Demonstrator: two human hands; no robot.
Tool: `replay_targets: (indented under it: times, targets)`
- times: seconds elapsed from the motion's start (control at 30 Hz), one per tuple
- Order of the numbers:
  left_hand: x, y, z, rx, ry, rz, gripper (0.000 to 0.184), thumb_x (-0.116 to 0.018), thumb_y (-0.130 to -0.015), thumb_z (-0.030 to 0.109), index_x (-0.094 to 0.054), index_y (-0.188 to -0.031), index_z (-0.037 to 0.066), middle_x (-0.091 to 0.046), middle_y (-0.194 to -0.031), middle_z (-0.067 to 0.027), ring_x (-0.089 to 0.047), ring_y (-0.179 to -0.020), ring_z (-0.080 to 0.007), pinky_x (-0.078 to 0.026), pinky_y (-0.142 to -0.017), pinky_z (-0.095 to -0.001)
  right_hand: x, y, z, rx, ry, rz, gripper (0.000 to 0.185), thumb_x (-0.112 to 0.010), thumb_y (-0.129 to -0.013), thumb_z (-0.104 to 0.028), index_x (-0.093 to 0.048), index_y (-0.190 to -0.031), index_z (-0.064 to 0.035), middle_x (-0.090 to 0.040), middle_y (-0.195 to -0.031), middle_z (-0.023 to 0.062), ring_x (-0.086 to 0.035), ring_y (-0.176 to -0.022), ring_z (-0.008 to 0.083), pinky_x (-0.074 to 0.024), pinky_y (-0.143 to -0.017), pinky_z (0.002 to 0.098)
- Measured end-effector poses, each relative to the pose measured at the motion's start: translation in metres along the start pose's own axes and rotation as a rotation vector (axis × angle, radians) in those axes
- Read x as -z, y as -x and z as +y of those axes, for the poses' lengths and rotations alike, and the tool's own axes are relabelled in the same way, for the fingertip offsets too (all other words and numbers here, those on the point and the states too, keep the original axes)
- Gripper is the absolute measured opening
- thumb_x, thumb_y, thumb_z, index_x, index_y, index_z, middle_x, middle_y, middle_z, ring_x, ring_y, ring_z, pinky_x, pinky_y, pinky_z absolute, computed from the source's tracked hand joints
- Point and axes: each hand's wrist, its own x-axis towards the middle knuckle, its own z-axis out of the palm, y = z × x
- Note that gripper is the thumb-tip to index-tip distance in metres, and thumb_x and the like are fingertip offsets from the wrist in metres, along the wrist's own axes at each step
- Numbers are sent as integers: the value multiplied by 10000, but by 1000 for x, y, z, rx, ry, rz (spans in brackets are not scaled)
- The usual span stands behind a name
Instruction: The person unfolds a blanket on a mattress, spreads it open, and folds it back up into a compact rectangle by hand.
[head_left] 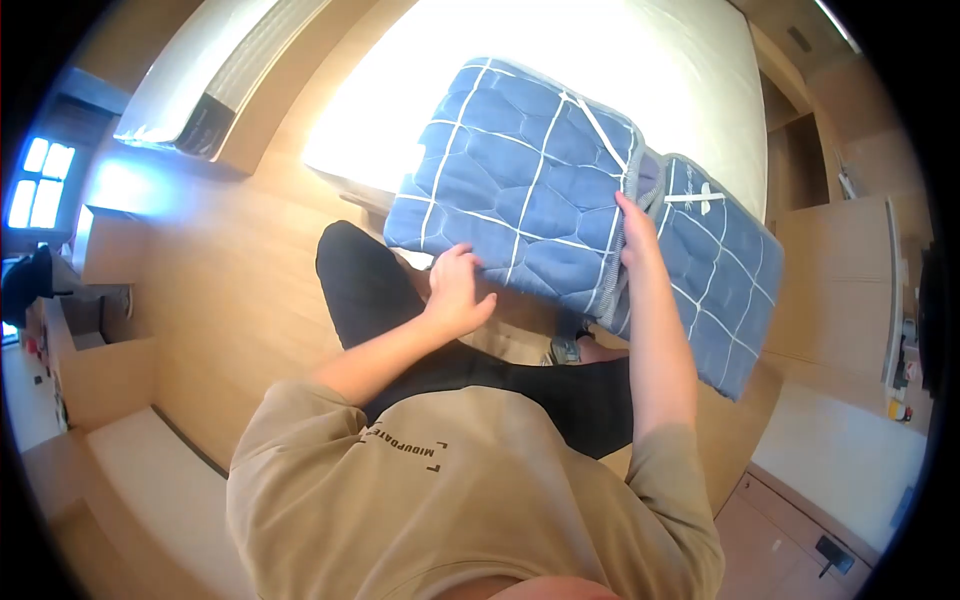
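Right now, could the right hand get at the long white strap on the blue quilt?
Probably yes: the long white strap lies uncovered on the blue quilt, beyond the right hand, with nothing visible blocking it.

The person wears a tan, loosely cut T-shirt [500, 480] with short, wide sleeves [312, 405] that leave the forearms [378, 348] bare. Small dark lettering [403, 445] on the chest appears to read "MIDUPDATE", upside down in this view, with little angular bracket marks set around it. Soft creases run through the cloth, and a rounded neckline [450, 577] shows at the lower edge. The trousers [362, 275] are plain black; the footwear is too obscured to make out.
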Motion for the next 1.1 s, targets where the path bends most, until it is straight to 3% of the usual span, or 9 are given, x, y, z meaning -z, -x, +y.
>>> replay_targets:
  times: [0.13,0.23,0.3,0.47,0.7,0.83,0.9,1.0,1.1]
  targets:
    - [-37,22,-36,593,535,135,614,-785,-771,282,-419,-1177,2,-466,-1044,-98,-486,-874,-156,-468,-772,-305,26,42,3,227,159,-34,322,-656,-890,-290,-657,-1002,12,-675,-915,83,-623,-818,173,-480,-755,307]
    - [-37,8,-42,934,1201,-54,557,-752,-819,297,-448,-1188,10,-532,-996,-63,-544,-816,-159,-486,-740,-296,70,29,69,139,488,120,354,-702,-843,-329,-684,-889,21,-677,-831,72,-627,-778,181,-473,-714,316]
    - [-46,0,-45,960,1357,32,488,-721,-847,260,-478,-1189,9,-576,-1047,-72,-586,-879,-182,-502,-745,-312,72,26,78,164,879,138,386,-726,-805,-342,-681,-847,39,-679,-811,88,-635,-758,199,-473,-675,332]
    - [-63,-13,-52,917,1473,228,458,-666,-843,42,-475,-1249,-49,-596,-1177,-144,-602,-1046,-269,-502,-891,-395,40,9,32,65,785,125,594,-849,-627,-177,-561,-1067,99,-665,-957,193,-656,-821,260,-518,-789,365]
    - [-65,-19,-49,824,1346,224,509,-646,-790,-40,-487,-1273,-50,-595,-1225,-144,-581,-1099,-257,-459,-970,-389,15,-107,-1,252,709,486,988,-700,-703,-652,-511,-1203,179,-547,-1247,316,-558,-1165,357,-422,-994,397]
    - [-70,-15,-51,772,1312,267,530,-674,-782,-8,-495,-1281,-22,-617,-1198,-114,-596,-1072,-238,-463,-963,-384,11,-117,-15,320,1127,295,710,-595,-829,-539,-588,-1188,74,-578,-1217,293,-558,-1147,415,-435,-962,435]
    - [-67,-15,-51,819,1331,242,532,-667,-783,-14,-497,-1288,-4,-616,-1201,-105,-597,-1070,-242,-464,-962,-393,42,-152,3,426,605,185,613,-651,-837,-397,-568,-1188,99,-604,-1186,252,-588,-1085,357,-462,-918,423]
    - [-96,-10,-77,964,1620,210,416,-706,-774,36,-570,-1156,-56,-634,-1031,-131,-598,-762,-202,-418,-544,-318,30,-77,-32,243,85,196,537,-685,-858,-289,-536,-1229,70,-573,-1216,214,-585,-1066,322,-479,-921,443]
    - [-68,-18,-62,926,1774,239,449,-722,-766,43,-558,-1171,-61,-630,-1033,-127,-599,-757,-197,-404,-542,-289,62,-113,-6,-125,57,119,575,-688,-854,-281,-490,-1299,25,-504,-1322,172,-486,-1202,332,-377,-1020,502]
